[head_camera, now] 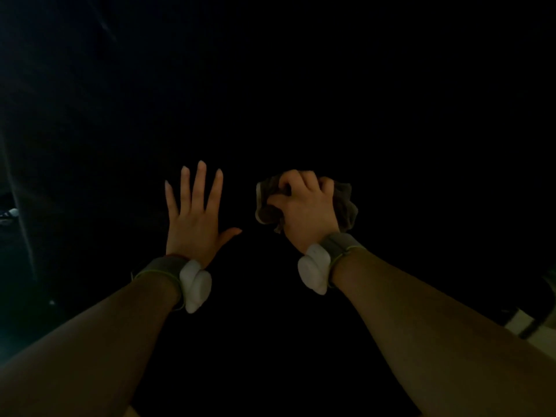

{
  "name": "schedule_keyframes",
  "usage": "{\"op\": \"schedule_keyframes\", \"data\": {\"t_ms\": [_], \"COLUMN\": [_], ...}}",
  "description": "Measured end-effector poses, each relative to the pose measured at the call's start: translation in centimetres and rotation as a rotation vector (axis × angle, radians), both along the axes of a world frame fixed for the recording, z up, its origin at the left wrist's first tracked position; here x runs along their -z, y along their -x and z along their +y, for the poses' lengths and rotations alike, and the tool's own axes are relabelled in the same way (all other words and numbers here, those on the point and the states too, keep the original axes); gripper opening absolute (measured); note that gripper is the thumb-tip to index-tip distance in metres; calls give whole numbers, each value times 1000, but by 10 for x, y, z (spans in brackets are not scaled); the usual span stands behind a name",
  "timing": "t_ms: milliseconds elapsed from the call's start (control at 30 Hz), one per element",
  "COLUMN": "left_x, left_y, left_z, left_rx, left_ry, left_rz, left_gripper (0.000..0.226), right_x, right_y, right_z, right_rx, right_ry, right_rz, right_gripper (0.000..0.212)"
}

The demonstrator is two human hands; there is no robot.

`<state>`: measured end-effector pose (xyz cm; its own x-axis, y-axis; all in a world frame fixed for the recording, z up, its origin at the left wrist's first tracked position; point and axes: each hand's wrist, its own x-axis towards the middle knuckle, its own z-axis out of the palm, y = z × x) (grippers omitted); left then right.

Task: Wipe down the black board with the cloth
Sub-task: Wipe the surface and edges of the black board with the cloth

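Filling the view ahead of both arms, the black board (pixel 301 85) is faced — the bunched cloth (pixel 346 203) is gripped in the right hand (pixel 304 206) against it, while the left hand (pixel 192 215) is spread flat alongside, fingers straight and holding nothing.

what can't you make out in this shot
Black board: the head view is too dark to show its edges, dirt or wiped areas.
Cloth: mostly covered by the right hand gripping it.
Left hand: fingers spread, but contact with the board cannot be told.
Pale shapes at both side edges: cut off, too dim.
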<state>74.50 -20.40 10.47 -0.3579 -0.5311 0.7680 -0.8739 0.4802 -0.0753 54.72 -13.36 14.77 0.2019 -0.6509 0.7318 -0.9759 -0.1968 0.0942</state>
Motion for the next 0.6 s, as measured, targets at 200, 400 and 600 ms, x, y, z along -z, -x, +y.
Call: {"op": "schedule_keyframes", "data": {"t_ms": [200,400,600], "left_x": [4,9,10], "left_y": [3,3,5], "left_z": [-7,-13,-13], "left_rx": [-63,-102,-119], "left_ry": [-14,9,23], "left_rz": [-63,-81,-73], "left_gripper": [120,125,126], "right_x": [-6,-48,-13], "right_y": [6,13,3], "right_z": [13,13,1], "right_rx": [28,58,126], "right_ry": [-208,101,17], "right_rz": [40,-137,-86], "right_gripper": [31,31,30]}}
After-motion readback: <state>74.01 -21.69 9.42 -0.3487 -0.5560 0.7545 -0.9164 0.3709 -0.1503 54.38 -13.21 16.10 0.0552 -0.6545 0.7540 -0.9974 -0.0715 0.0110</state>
